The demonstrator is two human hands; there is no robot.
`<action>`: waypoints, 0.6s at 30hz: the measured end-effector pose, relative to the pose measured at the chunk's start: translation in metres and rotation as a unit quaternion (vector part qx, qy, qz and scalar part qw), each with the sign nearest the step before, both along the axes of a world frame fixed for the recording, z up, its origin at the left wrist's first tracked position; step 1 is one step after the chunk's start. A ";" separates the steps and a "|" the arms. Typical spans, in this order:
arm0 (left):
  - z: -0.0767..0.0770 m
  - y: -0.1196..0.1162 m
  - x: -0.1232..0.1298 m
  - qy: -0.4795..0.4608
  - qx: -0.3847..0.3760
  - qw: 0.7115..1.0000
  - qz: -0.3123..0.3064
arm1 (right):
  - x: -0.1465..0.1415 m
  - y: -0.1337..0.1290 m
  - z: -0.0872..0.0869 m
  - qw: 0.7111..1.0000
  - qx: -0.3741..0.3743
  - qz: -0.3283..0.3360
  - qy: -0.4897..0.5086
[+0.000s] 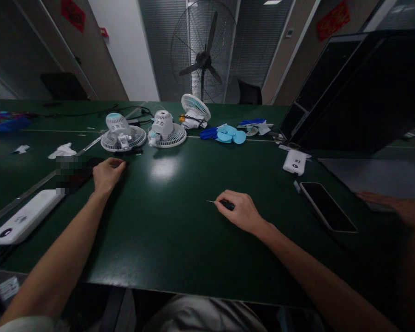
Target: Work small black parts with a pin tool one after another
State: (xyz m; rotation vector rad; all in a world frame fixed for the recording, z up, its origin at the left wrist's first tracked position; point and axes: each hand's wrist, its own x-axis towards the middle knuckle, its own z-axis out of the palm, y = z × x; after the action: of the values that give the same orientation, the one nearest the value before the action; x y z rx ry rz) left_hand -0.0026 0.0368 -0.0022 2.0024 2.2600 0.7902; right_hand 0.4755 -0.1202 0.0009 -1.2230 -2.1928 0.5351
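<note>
My right hand [240,210] is closed around a small screwdriver [227,204] with a dark handle. Its thin metal tip points left, just above the green table [173,249]. My left hand [107,175] rests at the left with thumb and fingers pinched together; whatever is between them is too small or hidden to tell. Beyond the left hand, two small white fans [123,133] [166,131] lie face down with their motor housings up. A third white fan [196,110] leans farther back. Light-blue fan blades [231,134] lie by a dark-blue glove [208,133].
A white power bank [27,216] and a dark phone [85,173], partly blurred out, lie at the left. On the right are another phone [327,205], a white power bank [295,162], a large dark monitor [359,92] and another person's hand [383,200]. A pedestal fan [203,60] stands behind.
</note>
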 end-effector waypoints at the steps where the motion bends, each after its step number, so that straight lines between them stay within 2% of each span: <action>1: 0.000 -0.001 0.001 0.007 0.003 1.000 0.001 | 0.000 0.000 0.000 1.000 0.001 -0.001 -0.002; 3: 0.000 -0.002 0.004 0.023 0.012 1.000 0.012 | 0.000 0.000 0.001 1.000 -0.002 -0.002 -0.002; 12: -0.003 -0.002 0.009 0.085 0.022 0.996 -0.028 | 0.000 0.000 -0.001 1.000 -0.002 -0.003 -0.008; 15: -0.001 -0.002 0.018 0.046 0.012 0.995 -0.091 | 0.000 0.000 0.000 1.000 0.002 -0.003 -0.008; 18: 0.006 -0.013 0.050 -0.018 -0.020 0.978 -0.205 | 0.001 -0.001 0.000 1.000 0.002 0.003 -0.005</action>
State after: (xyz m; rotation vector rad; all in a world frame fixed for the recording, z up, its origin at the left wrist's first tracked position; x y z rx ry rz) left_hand 0.0475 0.0237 0.0040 2.2962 1.7325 0.7219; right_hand 0.4763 -0.1215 0.0005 -1.2204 -2.2052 0.5274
